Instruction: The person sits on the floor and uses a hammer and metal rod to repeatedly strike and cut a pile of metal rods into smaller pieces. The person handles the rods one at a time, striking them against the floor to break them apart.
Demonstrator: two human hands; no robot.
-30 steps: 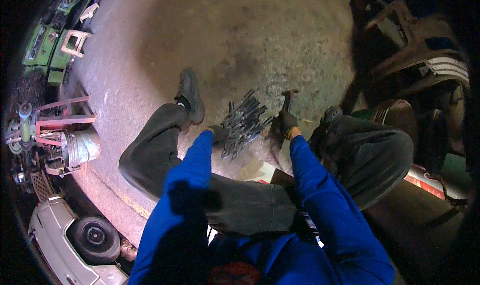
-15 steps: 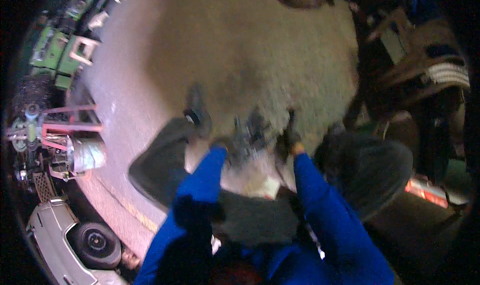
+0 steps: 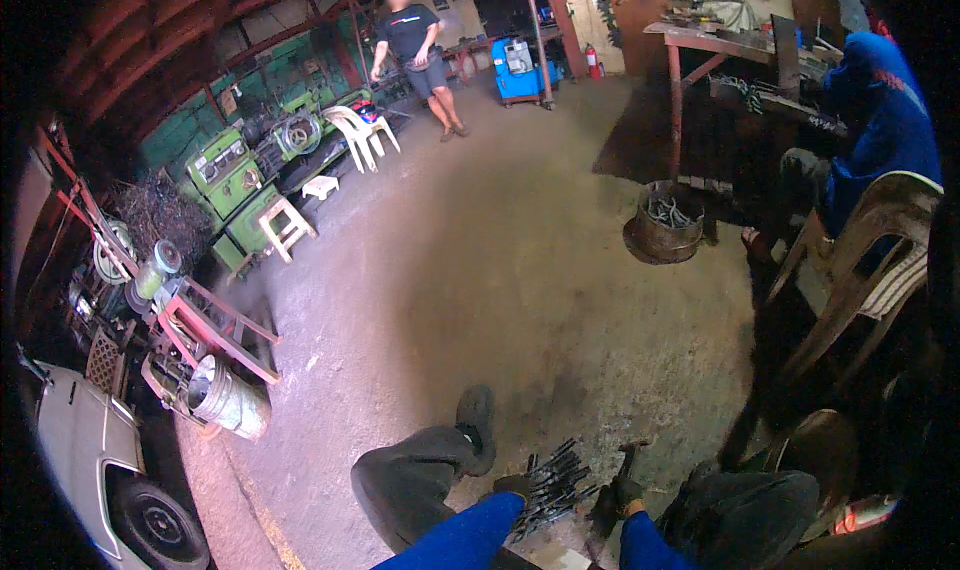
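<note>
The pile of dark metal pieces (image 3: 555,480) lies on the floor (image 3: 560,300) in front of me, and I sit with my legs spread around it. Closest in the way are my left shoe (image 3: 476,432), just beyond the pile and to its left, my bent left leg (image 3: 405,485), left of it, and my right knee (image 3: 750,505), right of it. Well beyond the pile and to its right stands a round tub (image 3: 662,245) with metal bits in it; farther that way is a brown surface (image 3: 712,40) loaded with odds and ends. A person in blue (image 3: 885,135) sits right of the pile, well away, with a plastic chair (image 3: 880,220) nearer to me. Far beyond the pile, a bit left, another person (image 3: 410,45) stands near a white chair (image 3: 362,135). Well left of the pile are a green machine (image 3: 225,175), a small stool (image 3: 287,228), a battered bucket (image 3: 228,402) and a pale vehicle (image 3: 85,450). My hands are apart, both dark-gloved. My left hand (image 3: 512,485) reaches in low to the pile's left edge; I can't tell whether its fingers close on a piece. My right hand (image 3: 628,490), just right of the pile, is wrapped round the handle of a hammer (image 3: 629,458), its head pointing away from me.
</note>
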